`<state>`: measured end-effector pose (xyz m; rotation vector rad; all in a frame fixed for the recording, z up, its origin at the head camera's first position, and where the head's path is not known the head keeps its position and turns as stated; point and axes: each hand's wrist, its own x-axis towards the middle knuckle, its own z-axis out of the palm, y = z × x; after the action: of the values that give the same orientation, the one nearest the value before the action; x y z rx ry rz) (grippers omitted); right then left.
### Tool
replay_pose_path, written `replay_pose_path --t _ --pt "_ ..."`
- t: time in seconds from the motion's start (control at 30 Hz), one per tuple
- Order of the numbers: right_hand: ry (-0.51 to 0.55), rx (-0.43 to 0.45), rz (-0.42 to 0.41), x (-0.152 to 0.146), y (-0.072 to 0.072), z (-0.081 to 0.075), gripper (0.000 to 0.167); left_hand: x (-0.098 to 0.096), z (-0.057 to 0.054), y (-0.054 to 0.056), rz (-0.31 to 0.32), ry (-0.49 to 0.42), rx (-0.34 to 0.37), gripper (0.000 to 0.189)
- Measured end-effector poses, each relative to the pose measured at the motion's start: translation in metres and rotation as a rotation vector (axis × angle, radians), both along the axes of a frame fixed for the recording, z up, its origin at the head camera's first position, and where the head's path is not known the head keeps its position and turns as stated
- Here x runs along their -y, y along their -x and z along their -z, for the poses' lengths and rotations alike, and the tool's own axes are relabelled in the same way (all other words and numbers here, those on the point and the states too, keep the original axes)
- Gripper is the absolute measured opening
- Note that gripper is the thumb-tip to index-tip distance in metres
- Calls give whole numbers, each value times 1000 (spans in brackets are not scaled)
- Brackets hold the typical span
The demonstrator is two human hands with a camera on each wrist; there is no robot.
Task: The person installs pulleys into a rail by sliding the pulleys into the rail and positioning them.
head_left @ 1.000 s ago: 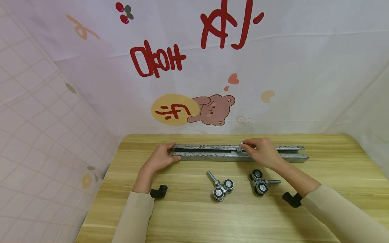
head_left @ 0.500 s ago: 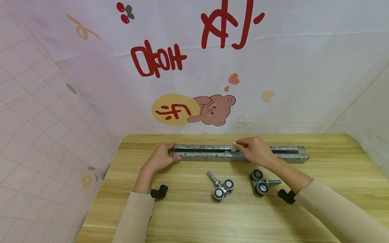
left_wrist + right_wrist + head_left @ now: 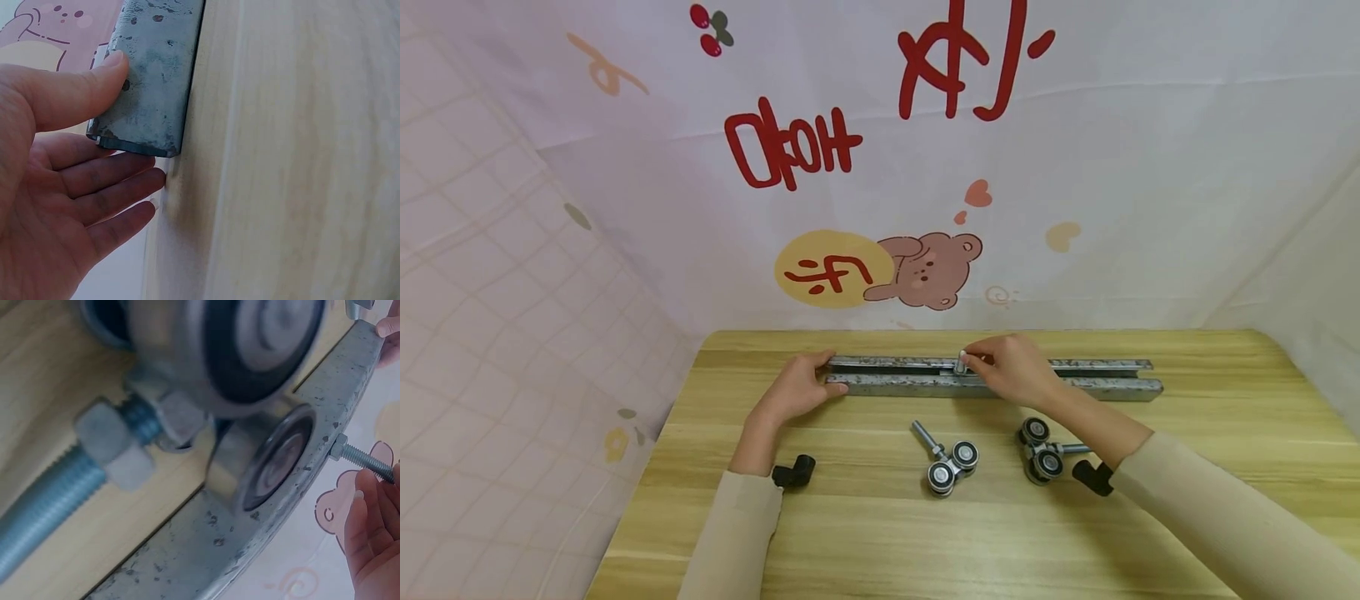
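A speckled metal channel rail [image 3: 880,386] lies across the back of the table, its slot facing up. My left hand [image 3: 797,385] grips its left end, the thumb [image 3: 94,90] on the near wall and the fingers around the end. Near the rail's middle, my right hand [image 3: 1018,367] pinches a threaded bolt [image 3: 960,363] standing up from the slot; a nut [image 3: 339,447] shows at its base. Whatever carries the bolt inside the rail is mostly hidden. In front of the rail lie two wheeled trolley rollers with bolts, a left one [image 3: 951,468] and a right one [image 3: 1039,450].
A black elbow-shaped piece [image 3: 795,472] sits by the left wrist, and another [image 3: 1093,477] by the right wrist. Behind the wooden table [image 3: 865,533] hangs a printed white cloth [image 3: 1112,167]. The right forearm passes just beside the right roller's bolt.
My right hand has slid the upright bolt leftward along the rail's slot, and the right forearm has shifted left with it. The left hand, rail and loose rollers have stayed in place.
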<state>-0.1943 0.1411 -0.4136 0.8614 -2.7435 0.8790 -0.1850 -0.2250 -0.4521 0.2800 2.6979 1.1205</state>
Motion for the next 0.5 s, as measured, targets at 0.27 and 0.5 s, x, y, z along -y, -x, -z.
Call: replay_pose_path --t 0.27,0.5 --pt "3 -22 -11 9 1 1 16 0 1 0 -9 -9 12 76" --pt "-1 -42 -25 18 3 1 14 0 0 0 -11 -11 10 76"
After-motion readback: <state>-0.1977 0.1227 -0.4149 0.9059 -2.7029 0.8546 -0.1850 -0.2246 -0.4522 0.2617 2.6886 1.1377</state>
